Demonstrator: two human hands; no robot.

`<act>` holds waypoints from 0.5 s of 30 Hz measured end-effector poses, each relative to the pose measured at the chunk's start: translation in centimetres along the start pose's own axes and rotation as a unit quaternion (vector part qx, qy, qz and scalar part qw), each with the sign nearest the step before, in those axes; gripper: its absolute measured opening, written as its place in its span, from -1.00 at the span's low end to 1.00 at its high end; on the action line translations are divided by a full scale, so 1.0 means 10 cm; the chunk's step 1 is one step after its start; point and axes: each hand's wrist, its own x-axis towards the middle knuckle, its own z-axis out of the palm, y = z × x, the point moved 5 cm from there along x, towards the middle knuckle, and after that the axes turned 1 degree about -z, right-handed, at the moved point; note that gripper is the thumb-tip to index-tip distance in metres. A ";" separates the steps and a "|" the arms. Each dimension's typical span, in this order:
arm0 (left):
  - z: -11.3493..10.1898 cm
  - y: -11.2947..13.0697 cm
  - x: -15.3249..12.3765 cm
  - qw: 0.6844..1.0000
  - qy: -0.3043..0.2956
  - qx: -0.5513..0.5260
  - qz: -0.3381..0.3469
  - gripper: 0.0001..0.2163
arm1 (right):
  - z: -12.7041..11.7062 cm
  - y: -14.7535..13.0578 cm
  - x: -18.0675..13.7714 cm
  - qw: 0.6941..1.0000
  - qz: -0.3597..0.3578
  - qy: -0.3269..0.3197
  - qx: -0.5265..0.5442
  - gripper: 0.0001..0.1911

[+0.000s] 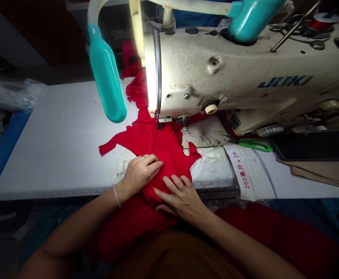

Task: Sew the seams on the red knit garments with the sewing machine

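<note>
A piece of red fabric (154,143) lies on the white sewing table (61,143) and runs under the needle area of a cream industrial sewing machine (245,77). My left hand (140,172), with a ring and a bracelet, rests on the cloth, fingers curled and pressing it down. Just to its right, my right hand (181,195) lies flat on the cloth at the table's front edge, fingers stretched toward the left hand. More red fabric hangs down into my lap.
A teal lamp arm (107,75) hangs over the table left of the machine head. Green-handled snips (253,145) lie right of the needle plate, near a dark tablet-like slab (314,145). Clear plastic bags (9,95) sit at the far left.
</note>
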 end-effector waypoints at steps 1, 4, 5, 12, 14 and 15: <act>0.00 0.00 0.00 1.000 -0.008 0.004 0.003 -0.78 | 0.00 0.00 0.00 1.000 0.001 -0.001 0.000 -0.56; 0.01 -0.01 0.01 1.000 -0.027 0.010 0.005 -0.76 | -0.01 0.02 0.01 1.000 0.003 -0.007 0.001 -0.54; 0.02 -0.02 0.01 0.999 -0.034 0.015 0.006 -0.75 | -0.02 0.03 0.02 1.000 0.005 -0.011 0.000 -0.53; 0.13 -0.18 0.09 0.993 -0.102 0.054 0.000 -0.69 | -0.07 0.13 0.20 1.000 -0.006 0.005 0.004 -0.39; 0.16 -0.23 0.13 0.991 -0.114 0.064 -0.007 -0.69 | -0.06 0.15 0.26 1.000 -0.013 0.021 0.011 -0.38; 0.17 -0.26 0.16 0.991 -0.117 0.068 -0.009 -0.70 | -0.05 0.17 0.28 1.000 -0.012 0.025 0.014 -0.37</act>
